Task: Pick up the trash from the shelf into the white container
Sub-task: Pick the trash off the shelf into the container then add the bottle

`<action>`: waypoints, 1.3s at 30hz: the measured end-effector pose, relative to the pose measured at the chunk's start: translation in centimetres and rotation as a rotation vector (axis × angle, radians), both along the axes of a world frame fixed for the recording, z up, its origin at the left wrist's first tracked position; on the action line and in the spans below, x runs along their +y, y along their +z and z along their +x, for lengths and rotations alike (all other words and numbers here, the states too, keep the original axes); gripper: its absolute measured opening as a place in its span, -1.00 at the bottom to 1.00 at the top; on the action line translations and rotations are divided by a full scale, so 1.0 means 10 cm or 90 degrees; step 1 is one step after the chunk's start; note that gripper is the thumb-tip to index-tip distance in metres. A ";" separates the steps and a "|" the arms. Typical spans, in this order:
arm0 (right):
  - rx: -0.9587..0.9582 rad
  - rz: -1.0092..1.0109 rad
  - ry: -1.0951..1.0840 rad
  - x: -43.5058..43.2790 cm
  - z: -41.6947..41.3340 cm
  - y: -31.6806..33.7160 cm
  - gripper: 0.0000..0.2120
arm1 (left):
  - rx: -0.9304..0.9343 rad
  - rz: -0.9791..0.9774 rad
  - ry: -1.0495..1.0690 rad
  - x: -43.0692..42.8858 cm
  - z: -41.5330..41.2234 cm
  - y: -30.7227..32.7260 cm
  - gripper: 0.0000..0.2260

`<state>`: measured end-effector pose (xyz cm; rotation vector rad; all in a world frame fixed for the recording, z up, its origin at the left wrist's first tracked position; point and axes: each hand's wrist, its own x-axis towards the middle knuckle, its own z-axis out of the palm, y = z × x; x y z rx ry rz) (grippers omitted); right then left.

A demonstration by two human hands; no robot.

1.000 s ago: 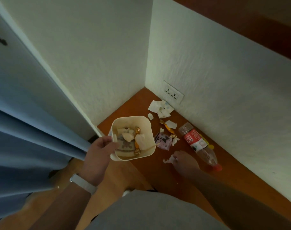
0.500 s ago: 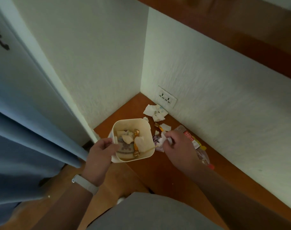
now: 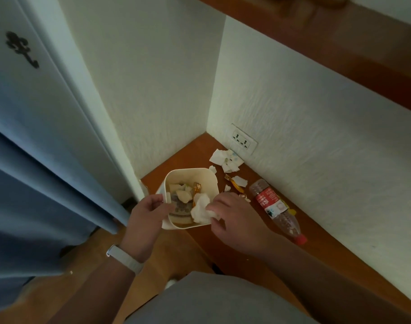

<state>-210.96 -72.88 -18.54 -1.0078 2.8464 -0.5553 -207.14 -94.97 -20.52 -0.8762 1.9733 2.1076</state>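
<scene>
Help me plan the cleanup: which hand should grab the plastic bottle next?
Right. The right hand is beside the plastic bottle, dropping tissue into the white container; the left hand grips that container.

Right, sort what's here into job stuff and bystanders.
Job:
white container, held by left hand
white tissue wad in right hand
torn paper on shelf
gold wrapper
plastic bottle

Bystanders:
wall socket
blue curtain
</scene>
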 end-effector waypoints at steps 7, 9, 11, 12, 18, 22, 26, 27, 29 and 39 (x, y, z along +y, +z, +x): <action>-0.108 -0.095 -0.155 0.24 -0.18 -0.08 -0.79 | -0.017 0.002 0.019 -0.01 -0.05 -0.08 -0.81; -0.139 -0.087 -0.231 0.36 -0.29 -0.24 -0.81 | -0.024 -0.002 0.031 -0.02 -0.08 -0.11 -0.82; -0.183 -0.053 -0.284 0.47 -0.39 -0.43 -0.76 | -0.031 -0.006 0.036 -0.03 -0.09 -0.12 -0.84; -0.207 -0.042 -0.301 0.51 -0.44 -0.52 -0.74 | -0.035 -0.006 0.039 -0.03 -0.10 -0.12 -0.84; -0.240 0.069 -0.321 0.69 -0.67 -1.02 -0.65 | -0.039 -0.022 0.053 -0.05 -0.15 -0.12 -0.83; -0.190 0.185 -0.271 0.73 -0.74 -1.27 -0.65 | -0.053 -0.025 0.062 -0.04 -0.22 -0.16 -0.82; -0.172 0.174 -0.259 0.72 -0.78 -1.41 -0.71 | -0.058 -0.022 0.073 -0.03 -0.28 -0.17 -0.81; -0.174 0.169 -0.259 0.72 -0.78 -1.42 -0.72 | -0.058 -0.021 0.070 -0.03 -0.30 -0.17 -0.81; -0.180 0.165 -0.260 0.72 -0.78 -1.43 -0.72 | -0.056 -0.025 0.062 -0.03 -0.32 -0.17 -0.81; -0.260 0.181 -0.267 0.85 -0.46 -1.32 -0.79 | -0.042 -0.005 0.038 0.00 -0.34 -0.12 -0.81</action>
